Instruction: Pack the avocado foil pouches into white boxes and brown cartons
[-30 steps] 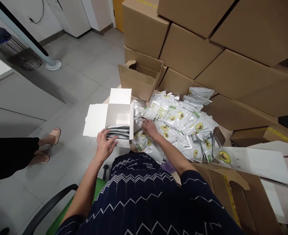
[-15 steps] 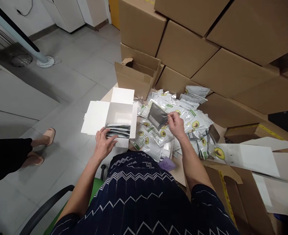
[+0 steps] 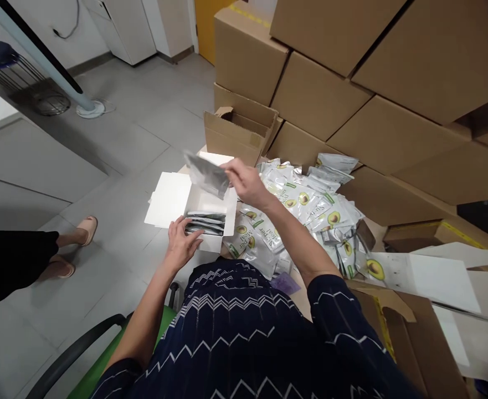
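Observation:
My right hand (image 3: 247, 182) pinches a grey foil pouch (image 3: 207, 175) by its edge. The pouch is tilted and a little blurred, above the open white carton (image 3: 230, 216). Inside the carton, several pouches (image 3: 206, 220) stand in a row at the near end. My left hand (image 3: 180, 244) grips the carton's near left corner, with its fingertips over the wall against the pouches. To the right of the carton spreads a pile of white pouches (image 3: 306, 195) printed with avocados.
Stacked brown cardboard boxes (image 3: 316, 91) rise behind the pile. An open cardboard box (image 3: 231, 133) stands beyond the carton. White flat cartons (image 3: 438, 277) lie at right over another cardboard box (image 3: 426, 327). A person's sandalled foot (image 3: 86, 230) shows on the floor at left.
My right hand has carried the grey pouch leftward, from over the pile to above the carton. My left hand stays at the carton's corner. The view has shifted slightly.

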`<action>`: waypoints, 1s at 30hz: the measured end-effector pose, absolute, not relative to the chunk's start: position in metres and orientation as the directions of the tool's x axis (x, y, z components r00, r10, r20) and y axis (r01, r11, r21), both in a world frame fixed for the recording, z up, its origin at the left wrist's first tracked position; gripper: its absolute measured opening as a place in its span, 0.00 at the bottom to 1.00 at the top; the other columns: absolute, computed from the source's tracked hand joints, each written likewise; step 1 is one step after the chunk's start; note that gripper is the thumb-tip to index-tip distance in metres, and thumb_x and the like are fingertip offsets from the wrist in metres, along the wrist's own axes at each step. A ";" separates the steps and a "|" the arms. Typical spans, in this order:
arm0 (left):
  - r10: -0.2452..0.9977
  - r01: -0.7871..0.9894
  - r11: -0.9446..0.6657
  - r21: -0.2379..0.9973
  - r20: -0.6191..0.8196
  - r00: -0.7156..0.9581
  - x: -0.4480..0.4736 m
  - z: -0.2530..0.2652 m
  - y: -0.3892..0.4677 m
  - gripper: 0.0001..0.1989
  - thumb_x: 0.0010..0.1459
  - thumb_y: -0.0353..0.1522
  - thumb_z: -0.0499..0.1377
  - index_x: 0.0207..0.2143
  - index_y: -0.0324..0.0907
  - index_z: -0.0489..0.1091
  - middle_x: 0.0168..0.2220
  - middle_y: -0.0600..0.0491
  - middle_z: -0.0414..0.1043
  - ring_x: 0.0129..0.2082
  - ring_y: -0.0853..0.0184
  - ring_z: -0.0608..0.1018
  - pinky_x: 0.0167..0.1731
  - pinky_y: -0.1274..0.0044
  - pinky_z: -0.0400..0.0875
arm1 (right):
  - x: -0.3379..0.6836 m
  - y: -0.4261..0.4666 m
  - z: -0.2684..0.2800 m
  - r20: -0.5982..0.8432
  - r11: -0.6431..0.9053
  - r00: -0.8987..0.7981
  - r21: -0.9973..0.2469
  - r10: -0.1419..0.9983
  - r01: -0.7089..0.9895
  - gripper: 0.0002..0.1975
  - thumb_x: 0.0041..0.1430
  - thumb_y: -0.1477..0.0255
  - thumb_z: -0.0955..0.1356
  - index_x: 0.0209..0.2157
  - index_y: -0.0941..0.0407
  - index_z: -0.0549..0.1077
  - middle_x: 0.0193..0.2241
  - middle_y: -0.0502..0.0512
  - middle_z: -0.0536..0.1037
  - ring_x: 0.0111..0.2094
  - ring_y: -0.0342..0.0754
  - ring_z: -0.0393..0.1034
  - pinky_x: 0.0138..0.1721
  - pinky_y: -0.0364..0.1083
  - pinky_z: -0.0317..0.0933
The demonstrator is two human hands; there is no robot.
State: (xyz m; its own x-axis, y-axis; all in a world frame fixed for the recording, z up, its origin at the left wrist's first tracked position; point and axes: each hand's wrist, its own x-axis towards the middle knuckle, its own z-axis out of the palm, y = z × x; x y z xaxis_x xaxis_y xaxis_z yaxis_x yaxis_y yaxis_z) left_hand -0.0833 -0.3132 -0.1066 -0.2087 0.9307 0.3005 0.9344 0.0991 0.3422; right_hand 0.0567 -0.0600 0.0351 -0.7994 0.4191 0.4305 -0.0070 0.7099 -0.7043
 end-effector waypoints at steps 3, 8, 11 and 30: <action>0.934 0.931 0.079 0.355 0.301 -0.194 -0.084 -0.103 -0.315 0.13 0.61 0.39 0.61 0.48 0.50 0.75 0.59 0.44 0.60 0.66 0.45 0.56 0.62 0.49 0.55 | 0.032 -0.065 0.012 0.206 0.761 -0.936 -0.642 0.285 0.090 0.05 0.68 0.72 0.58 0.38 0.54 0.64 0.32 0.53 0.72 0.32 0.45 0.64 0.34 0.44 0.57; 0.872 0.887 0.107 0.449 0.386 -0.300 -0.089 -0.088 -0.303 0.16 0.66 0.38 0.55 0.54 0.47 0.70 0.54 0.43 0.67 0.57 0.56 0.69 0.56 0.61 0.68 | 0.018 -0.068 -0.007 -0.126 0.763 -0.972 -0.604 0.197 0.233 0.06 0.64 0.77 0.59 0.33 0.53 0.59 0.28 0.50 0.67 0.29 0.45 0.59 0.31 0.43 0.50; 0.822 0.883 0.158 0.442 0.436 -0.366 -0.096 -0.076 -0.281 0.19 0.68 0.35 0.51 0.59 0.45 0.66 0.55 0.43 0.68 0.55 0.57 0.71 0.55 0.63 0.69 | 0.017 -0.061 -0.009 -0.184 0.751 -0.966 -0.610 0.180 0.255 0.08 0.62 0.80 0.58 0.31 0.53 0.57 0.26 0.48 0.64 0.29 0.44 0.57 0.31 0.42 0.48; 0.992 0.940 0.118 0.320 -0.074 -0.099 -0.113 -0.077 -0.211 0.18 0.65 0.29 0.43 0.42 0.45 0.73 0.39 0.49 0.78 0.44 0.57 0.76 0.63 0.51 0.45 | 0.142 -0.039 -0.067 -0.071 0.173 -0.386 -0.809 0.920 0.561 0.12 0.65 0.63 0.61 0.35 0.55 0.70 0.33 0.54 0.77 0.32 0.46 0.72 0.38 0.46 0.67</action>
State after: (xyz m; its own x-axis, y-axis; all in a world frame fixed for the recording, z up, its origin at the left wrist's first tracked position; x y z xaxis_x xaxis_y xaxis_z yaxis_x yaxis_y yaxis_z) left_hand -0.1133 -0.2107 -0.0767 -0.0993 0.9923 -0.0740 0.9399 0.1180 0.3204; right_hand 0.1422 -0.0390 -0.0669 -0.3857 0.9199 -0.0707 0.5615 0.1732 -0.8092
